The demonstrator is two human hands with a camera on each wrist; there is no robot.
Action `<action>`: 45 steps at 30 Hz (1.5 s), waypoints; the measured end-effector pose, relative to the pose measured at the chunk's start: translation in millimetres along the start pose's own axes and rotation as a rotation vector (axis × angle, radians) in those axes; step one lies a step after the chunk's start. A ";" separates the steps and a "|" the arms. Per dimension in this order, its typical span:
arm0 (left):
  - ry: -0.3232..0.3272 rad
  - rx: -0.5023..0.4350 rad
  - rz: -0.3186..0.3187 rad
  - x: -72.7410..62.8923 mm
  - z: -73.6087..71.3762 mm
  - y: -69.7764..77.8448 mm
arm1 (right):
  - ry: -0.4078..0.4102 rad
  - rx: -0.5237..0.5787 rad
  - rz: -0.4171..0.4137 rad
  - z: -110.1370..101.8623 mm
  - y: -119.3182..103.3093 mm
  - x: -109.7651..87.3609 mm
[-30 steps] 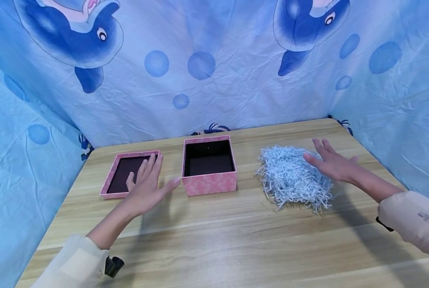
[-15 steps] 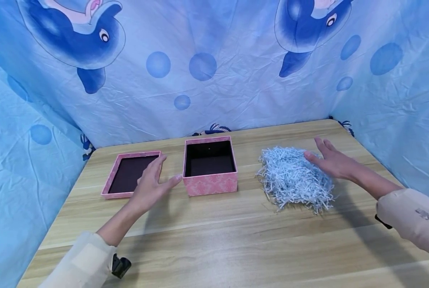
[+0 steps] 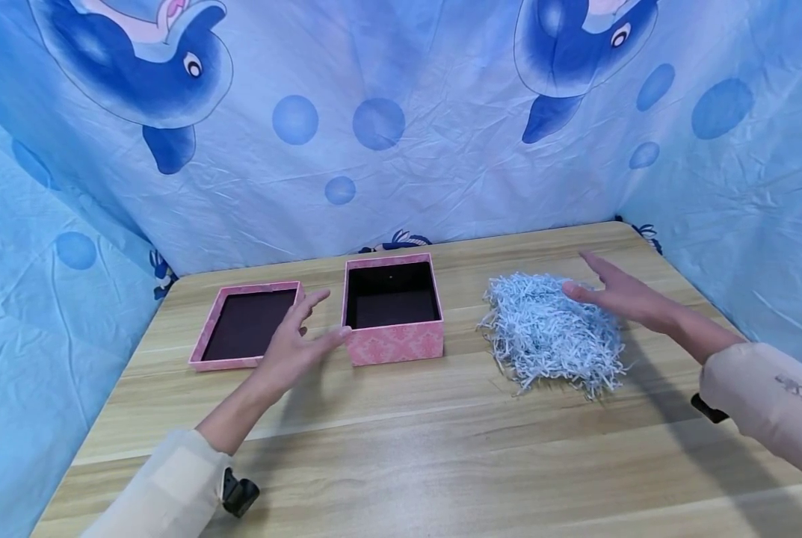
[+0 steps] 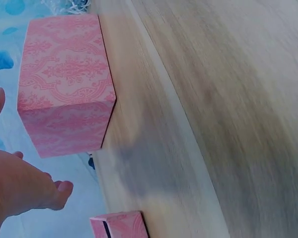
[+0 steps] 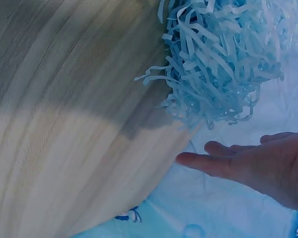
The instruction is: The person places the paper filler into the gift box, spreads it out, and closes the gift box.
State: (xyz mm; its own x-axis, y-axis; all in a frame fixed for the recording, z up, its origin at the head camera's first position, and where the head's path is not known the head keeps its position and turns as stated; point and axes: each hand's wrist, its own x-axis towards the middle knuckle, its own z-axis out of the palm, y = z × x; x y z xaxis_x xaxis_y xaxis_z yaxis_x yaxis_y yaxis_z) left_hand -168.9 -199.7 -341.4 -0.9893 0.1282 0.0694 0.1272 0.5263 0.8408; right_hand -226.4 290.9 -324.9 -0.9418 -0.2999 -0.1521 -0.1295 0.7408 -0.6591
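Note:
A pink patterned box with a black inside stands uncovered mid-table; its side shows large in the left wrist view. My left hand hovers just left of it, thumb tip right at the box's near-left corner, fingers spread and holding nothing. Left of that hand lies the pink box lid, dark inside facing up, partly covered by the hand. A loose pile of light blue shredded paper sits to the right. My right hand is over its right edge, fingers extended and nothing in them.
The wood-grain table reaches back to a blue curtain printed with dolphins and bubbles, which also closes off both sides. Shadows of both arms fall across the tabletop.
My left hand has moved right, from over the lid toward the box, and turned more edge-on. My right hand has turned slightly beside the paper. Box, lid and paper stay put.

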 end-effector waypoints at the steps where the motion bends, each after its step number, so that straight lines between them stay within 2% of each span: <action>1: -0.004 -0.025 -0.001 0.5 1.1 0.0 | -0.001 0.030 -0.004 -0.6 0.7 0.6; 6: -0.027 -0.128 -0.039 4.0 6.4 -0.6 | -0.016 0.148 -0.034 -3.5 4.7 2.2; 13: -0.014 -0.196 -0.054 8.2 12.5 -4.5 | -0.076 0.241 -0.094 1.8 6.9 5.8; 25: -0.029 -0.310 -0.014 13.0 18.9 -7.9 | -0.121 0.255 -0.134 8.8 12.4 11.2; 34: -0.059 -0.411 -0.032 16.1 22.2 -7.1 | -0.195 0.277 -0.172 16.7 15.3 14.2; 42: -0.063 -0.408 -0.041 16.0 22.2 -8.5 | -0.281 0.236 -0.188 30.1 16.6 18.2; 45: -0.063 -0.397 -0.042 16.2 22.3 -9.1 | -0.285 0.203 -0.185 35.9 17.8 19.3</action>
State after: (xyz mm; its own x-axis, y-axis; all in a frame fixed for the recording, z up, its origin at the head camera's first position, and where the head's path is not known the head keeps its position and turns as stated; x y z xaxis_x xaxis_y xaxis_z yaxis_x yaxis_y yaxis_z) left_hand -184.5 -183.7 -359.9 -0.9851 0.1717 0.0079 0.0372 0.1681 0.9851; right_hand -235.7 276.7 -366.0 -0.7803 -0.5937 -0.1967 -0.1983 0.5332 -0.8224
